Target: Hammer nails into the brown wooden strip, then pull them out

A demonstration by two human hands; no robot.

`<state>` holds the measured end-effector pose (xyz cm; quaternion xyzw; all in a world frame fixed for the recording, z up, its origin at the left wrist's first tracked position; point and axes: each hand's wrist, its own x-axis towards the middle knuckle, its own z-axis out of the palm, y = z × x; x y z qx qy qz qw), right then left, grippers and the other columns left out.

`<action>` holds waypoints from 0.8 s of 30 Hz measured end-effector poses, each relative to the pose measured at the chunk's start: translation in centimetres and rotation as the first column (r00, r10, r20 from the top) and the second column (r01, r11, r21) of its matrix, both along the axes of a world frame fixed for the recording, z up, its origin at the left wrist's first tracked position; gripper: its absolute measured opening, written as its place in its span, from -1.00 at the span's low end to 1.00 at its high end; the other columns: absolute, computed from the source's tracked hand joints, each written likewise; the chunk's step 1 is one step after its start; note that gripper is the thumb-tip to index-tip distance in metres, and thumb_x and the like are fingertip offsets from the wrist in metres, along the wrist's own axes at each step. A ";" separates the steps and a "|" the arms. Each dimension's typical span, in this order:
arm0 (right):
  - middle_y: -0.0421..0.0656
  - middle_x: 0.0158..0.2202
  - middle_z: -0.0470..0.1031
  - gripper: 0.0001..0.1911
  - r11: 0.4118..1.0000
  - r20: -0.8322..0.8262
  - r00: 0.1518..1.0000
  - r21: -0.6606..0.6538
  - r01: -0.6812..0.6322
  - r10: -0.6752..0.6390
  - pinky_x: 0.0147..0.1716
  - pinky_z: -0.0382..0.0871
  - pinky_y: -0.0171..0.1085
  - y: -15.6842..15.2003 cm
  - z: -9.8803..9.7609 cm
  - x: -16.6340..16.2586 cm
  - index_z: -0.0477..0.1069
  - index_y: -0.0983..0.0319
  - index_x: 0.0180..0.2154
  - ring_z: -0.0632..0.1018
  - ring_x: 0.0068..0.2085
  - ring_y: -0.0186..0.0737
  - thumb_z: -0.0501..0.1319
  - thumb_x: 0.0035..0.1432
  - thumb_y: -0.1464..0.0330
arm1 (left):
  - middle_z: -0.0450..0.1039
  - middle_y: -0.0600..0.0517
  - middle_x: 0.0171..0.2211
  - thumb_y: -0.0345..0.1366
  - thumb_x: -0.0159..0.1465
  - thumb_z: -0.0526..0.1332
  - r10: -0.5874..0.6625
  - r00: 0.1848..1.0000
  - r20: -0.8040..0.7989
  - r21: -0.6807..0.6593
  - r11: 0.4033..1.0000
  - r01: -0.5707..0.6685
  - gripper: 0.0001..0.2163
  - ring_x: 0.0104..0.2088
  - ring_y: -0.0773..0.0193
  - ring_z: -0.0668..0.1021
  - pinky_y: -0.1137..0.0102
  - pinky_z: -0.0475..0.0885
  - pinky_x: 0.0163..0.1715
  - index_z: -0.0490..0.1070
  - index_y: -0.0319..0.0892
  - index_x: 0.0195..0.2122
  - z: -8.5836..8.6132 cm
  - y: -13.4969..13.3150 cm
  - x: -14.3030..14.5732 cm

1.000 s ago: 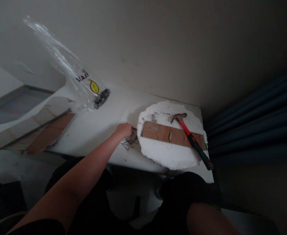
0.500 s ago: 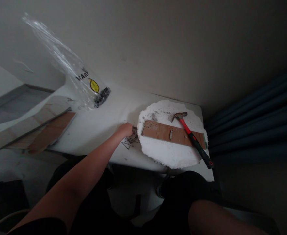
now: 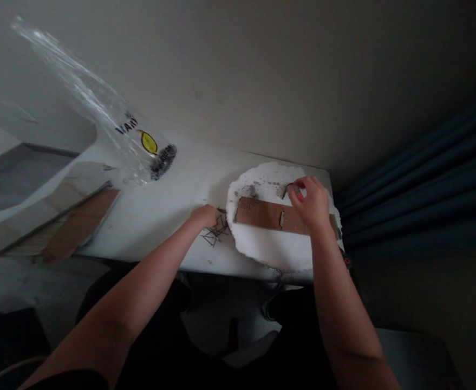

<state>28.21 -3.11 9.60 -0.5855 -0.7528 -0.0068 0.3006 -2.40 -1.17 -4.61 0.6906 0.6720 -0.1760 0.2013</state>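
My left hand (image 3: 205,215) is closed, low over the table, at the edge of a small pile of nails (image 3: 217,230). Its fingertips are turned away, so what they pinch is hidden. My right hand (image 3: 313,199) is closed around the neck of a claw hammer (image 3: 293,189), just behind its head; the hand and forearm cover most of the handle. Beneath the hammer lies a brown wooden board (image 3: 258,215) with many nails or holes at its left end and a small metallic piece near its middle. The board rests on a white, ragged-edged round slab (image 3: 262,252).
A clear plastic bag (image 3: 136,146) with a yellow print stands on the white table (image 3: 181,195) at the back left. More wood boards (image 3: 81,222) lie at the left end. A wall runs behind the table, and a dark curtain (image 3: 416,200) hangs at the right.
My right hand has come up from the lower right and taken hold of the hammer near its head. The left hand has stayed by the nails. The view has shifted slightly.
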 end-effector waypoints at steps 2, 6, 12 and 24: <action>-0.01 -0.22 0.48 -0.75 0.983 0.066 0.988 -0.106 0.149 -0.142 -0.12 0.34 -0.12 0.5 -1.8 1.7 0.41 0.22 -0.17 0.47 -0.16 -0.07 0.06 0.30 0.23 | 0.63 -0.20 -0.10 -0.24 0.10 0.26 0.015 1.000 -0.003 0.006 1.000 -0.015 -0.64 -0.13 0.03 0.64 0.37 0.47 -0.26 0.61 -0.12 -0.07 0.3 -0.4 0.2; 0.12 -0.11 0.48 -0.62 0.855 0.353 0.895 -0.338 0.395 -0.274 -0.17 0.31 -0.13 -0.1 -4.1 5.2 0.42 0.28 -0.07 0.49 -0.10 0.04 0.12 0.26 0.12 | 0.62 -0.20 -0.11 -0.13 0.16 0.22 0.057 0.998 0.020 0.104 0.993 -0.058 -0.66 -0.10 0.00 0.63 0.35 0.45 -0.30 0.60 -0.14 -0.11 1.3 -0.2 0.0; 0.15 -0.03 0.47 -0.61 0.778 0.519 0.837 -0.450 0.437 -0.170 -0.16 0.30 -0.13 -0.5 -4.6 5.5 0.39 0.30 0.00 0.50 -0.03 0.08 0.14 0.28 0.17 | 0.62 -0.11 -0.16 -0.17 0.19 0.18 0.130 0.958 0.256 0.291 0.935 -0.205 -0.72 -0.18 0.10 0.60 0.35 0.40 -0.31 0.49 -0.17 -0.13 2.9 1.4 -0.7; 0.19 -0.04 0.48 -0.70 0.845 0.341 0.915 -0.403 0.351 -0.217 -0.14 0.35 -0.12 0.1 -1.5 3.2 0.45 0.35 -0.05 0.52 -0.06 0.07 0.18 0.26 0.31 | 0.62 -0.05 -0.25 -0.20 0.17 0.28 -0.035 0.436 0.899 0.171 0.945 -0.278 -0.78 -0.24 0.26 0.59 0.35 0.47 -0.14 0.52 -0.23 -0.24 5.0 2.3 1.8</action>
